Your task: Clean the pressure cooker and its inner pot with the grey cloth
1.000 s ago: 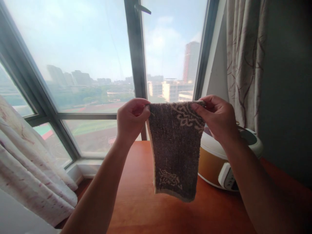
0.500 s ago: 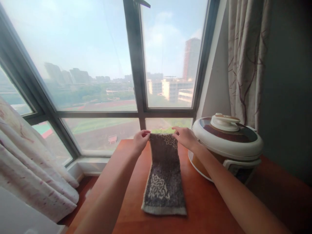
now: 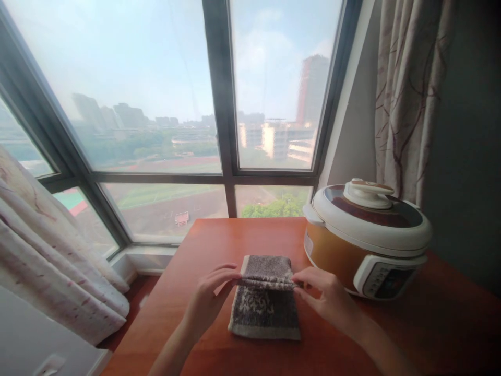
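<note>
A dark brown towel (image 3: 266,303) with a pale pattern lies on the reddish wooden table (image 3: 219,245), its far part doubled back toward me over the near part. My left hand (image 3: 209,297) pinches the left end of the folded-over edge. My right hand (image 3: 326,297) pinches the right end of that same edge. Both hands hover low over the table, with the towel's near end flat on the wood.
An orange and white electric cooker (image 3: 368,237) stands on the table just right of the towel. A large window (image 3: 219,104) runs behind the table. Patterned curtains hang at the right (image 3: 407,94) and lower left (image 3: 47,261). A dark wall is at far right.
The towel went from hanging in the air to lying on the table. My hands then brought its far edge back toward me, folding it over the near part.
</note>
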Demonstrator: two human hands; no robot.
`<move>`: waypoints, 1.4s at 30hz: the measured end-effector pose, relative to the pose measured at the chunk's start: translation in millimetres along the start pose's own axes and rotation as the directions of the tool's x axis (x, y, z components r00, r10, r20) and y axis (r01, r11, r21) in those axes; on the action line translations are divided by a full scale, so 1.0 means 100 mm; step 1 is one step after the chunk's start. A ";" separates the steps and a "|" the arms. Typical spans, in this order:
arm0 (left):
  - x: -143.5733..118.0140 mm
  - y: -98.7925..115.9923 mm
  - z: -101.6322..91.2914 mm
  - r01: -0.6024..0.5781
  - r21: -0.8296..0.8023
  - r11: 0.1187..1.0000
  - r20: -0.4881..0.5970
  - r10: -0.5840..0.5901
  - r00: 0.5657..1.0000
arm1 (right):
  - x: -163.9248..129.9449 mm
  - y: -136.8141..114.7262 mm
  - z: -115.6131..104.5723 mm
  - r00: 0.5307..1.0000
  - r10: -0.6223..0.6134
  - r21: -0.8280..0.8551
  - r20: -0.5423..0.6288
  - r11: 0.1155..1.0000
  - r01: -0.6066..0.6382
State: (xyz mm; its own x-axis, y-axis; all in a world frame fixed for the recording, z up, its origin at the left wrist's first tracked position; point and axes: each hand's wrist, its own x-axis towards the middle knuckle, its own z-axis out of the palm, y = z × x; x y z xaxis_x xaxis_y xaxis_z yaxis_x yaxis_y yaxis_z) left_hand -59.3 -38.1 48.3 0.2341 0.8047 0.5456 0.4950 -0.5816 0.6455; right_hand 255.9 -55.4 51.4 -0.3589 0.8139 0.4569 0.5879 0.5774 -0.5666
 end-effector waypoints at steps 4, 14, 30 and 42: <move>-0.48 0.00 0.06 -0.050 0.021 0.999 0.223 0.044 0.974 | -0.47 -0.06 0.22 0.992 0.005 0.008 0.126 1.000 -0.006; -0.35 0.04 0.22 0.025 0.188 0.982 0.111 -0.047 0.993 | -0.27 0.00 0.43 0.987 0.153 0.024 -0.050 0.988 -0.152; 0.02 -0.24 0.76 0.055 0.421 0.906 0.360 -0.222 0.906 | -0.03 0.39 0.87 0.978 0.197 -0.082 0.063 0.978 -0.192; -0.09 -0.29 0.82 0.152 0.277 0.949 0.220 -0.217 0.951 | -0.05 0.44 0.86 0.971 0.226 0.116 -0.077 0.969 -0.216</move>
State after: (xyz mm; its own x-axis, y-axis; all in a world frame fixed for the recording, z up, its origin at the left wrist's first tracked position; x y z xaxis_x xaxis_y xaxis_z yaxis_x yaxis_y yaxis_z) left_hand -7.3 -18.5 -19.1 0.2993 0.9176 0.2616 0.7373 -0.3965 0.5471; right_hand 221.5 -29.0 -34.5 -0.1597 0.9158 0.3686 0.5638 0.3911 -0.7274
